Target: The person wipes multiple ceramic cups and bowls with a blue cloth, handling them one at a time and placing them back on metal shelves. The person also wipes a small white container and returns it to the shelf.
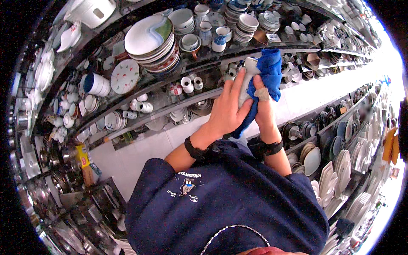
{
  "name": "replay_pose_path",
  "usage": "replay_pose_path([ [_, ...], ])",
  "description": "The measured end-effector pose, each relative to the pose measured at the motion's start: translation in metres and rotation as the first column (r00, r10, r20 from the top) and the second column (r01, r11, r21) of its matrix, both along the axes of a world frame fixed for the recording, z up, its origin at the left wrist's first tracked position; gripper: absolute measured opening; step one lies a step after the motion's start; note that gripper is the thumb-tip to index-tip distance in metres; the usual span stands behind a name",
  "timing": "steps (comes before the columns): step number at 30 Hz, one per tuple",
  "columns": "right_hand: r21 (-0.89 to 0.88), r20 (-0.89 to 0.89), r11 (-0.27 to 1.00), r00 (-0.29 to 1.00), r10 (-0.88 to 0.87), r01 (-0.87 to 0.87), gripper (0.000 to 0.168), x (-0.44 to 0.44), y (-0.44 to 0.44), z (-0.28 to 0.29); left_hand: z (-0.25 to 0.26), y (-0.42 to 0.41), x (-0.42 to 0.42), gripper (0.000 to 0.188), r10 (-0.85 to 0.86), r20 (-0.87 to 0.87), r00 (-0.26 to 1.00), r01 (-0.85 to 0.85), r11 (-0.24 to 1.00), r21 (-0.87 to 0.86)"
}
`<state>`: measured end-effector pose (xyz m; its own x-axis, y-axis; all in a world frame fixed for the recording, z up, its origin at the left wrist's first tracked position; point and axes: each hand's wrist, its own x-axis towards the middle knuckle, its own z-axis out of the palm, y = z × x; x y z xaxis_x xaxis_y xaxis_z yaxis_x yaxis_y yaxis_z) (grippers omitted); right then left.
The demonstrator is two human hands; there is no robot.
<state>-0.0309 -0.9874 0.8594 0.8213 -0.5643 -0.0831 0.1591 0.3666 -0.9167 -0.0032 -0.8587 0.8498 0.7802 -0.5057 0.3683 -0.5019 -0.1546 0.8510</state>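
Note:
My left hand [225, 110] grips a white ceramic piece [248, 78], fingers laid along its side and thumb towards the right. Its full shape is hidden by the hands and cloth, so I cannot tell which vessel it is. A blue cloth [270, 71] is bunched against the right side of the piece, and a fold hangs below between my wrists. My right hand [265, 106] holds this cloth against the ceramic; a beige adhesive bandage [262, 94] wraps one digit. Both hands are raised in front of the shelf edge.
Ahead, a shelf carries stacked plates [148, 33], a blue-and-white sake bottle [220, 40] and stacked bowls [246, 27]. Small white vases [187, 85] stand on the tier below. Racks of upright plates [342, 169] line the right side. Metal pans [98, 197] sit lower left, beside the tiled floor [137, 159].

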Motion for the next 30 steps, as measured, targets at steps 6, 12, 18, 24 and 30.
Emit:
replay_pose_path([
  [6, -0.873, -0.042, 0.488, 0.998, -0.041, -0.017, 0.038, -0.012, 0.006, -0.030, -0.051, -0.008, 0.017, 0.065, 0.047, -0.208, 0.977, -0.089, 0.977, -0.194],
  [12, -0.950, -0.247, 0.135, 0.941, 0.230, -0.283, 0.051, -0.039, -0.017, -0.074, -0.105, -0.030, 0.020, 0.070, -0.186, -0.510, 0.840, -0.124, 0.849, -0.513],
  [18, -0.909, -0.200, 0.250, 0.875, 0.441, -0.333, 0.037, -0.040, -0.053, -0.100, -0.145, -0.050, 0.022, 0.046, -0.342, -0.928, 0.147, -0.447, 0.814, -0.371],
  [24, -0.087, -0.336, 0.994, 0.941, 0.039, -0.072, 0.037, -0.042, -0.067, -0.176, -0.180, -0.063, 0.030, 0.042, -0.451, -0.873, -0.188, -0.489, 0.814, -0.315],
  [30, 0.212, -0.594, 0.975, 0.784, 0.178, -0.061, 0.024, 0.014, -0.087, -0.219, -0.250, -0.057, 0.040, 0.066, -0.182, -0.970, 0.160, -0.566, 0.788, -0.241],
])
